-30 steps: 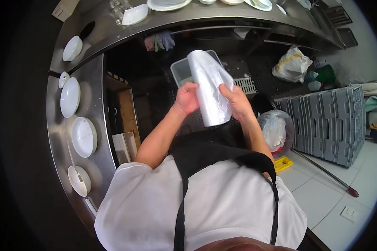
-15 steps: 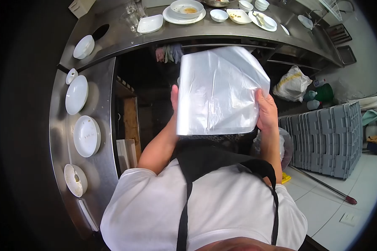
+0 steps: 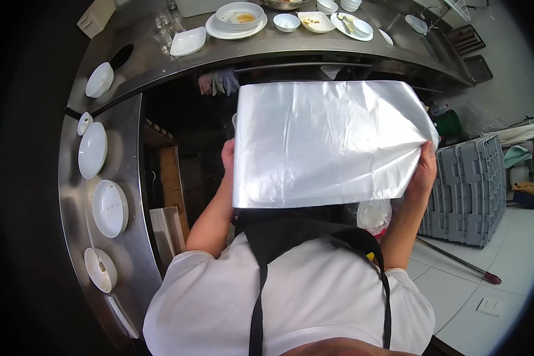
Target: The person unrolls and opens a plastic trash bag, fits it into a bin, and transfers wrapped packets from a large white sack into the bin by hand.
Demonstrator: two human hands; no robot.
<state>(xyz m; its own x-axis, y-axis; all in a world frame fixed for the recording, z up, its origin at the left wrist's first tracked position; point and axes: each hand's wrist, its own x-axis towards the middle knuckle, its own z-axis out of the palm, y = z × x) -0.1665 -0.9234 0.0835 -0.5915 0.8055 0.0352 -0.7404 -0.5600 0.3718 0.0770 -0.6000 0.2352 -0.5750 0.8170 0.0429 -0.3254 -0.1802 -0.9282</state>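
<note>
A wide sheet of shiny, see-through plastic [image 3: 326,142], which looks like a bag coming off a roll, is stretched flat in front of my chest. At its left edge my left hand [image 3: 228,159] is closed around the rolled side, its fingers mostly hidden behind the plastic. The free right end is bunched in my right hand [image 3: 422,172], thumb in front and fingers behind. Creases fan out from that grip across the sheet.
Used white dishes, including a large bowl [image 3: 240,16], stand on the steel counter [image 3: 267,50] ahead. More bowls [image 3: 110,209] line the left counter. Stacked grey crates [image 3: 466,190] and a long-handled pole [image 3: 457,259] are on the right. Cloths [image 3: 218,82] hang under the counter.
My right hand has moved right, away from my left, so the plastic is drawn out wider. The view has shifted slightly, and the sheet now covers the white sack at the right.
</note>
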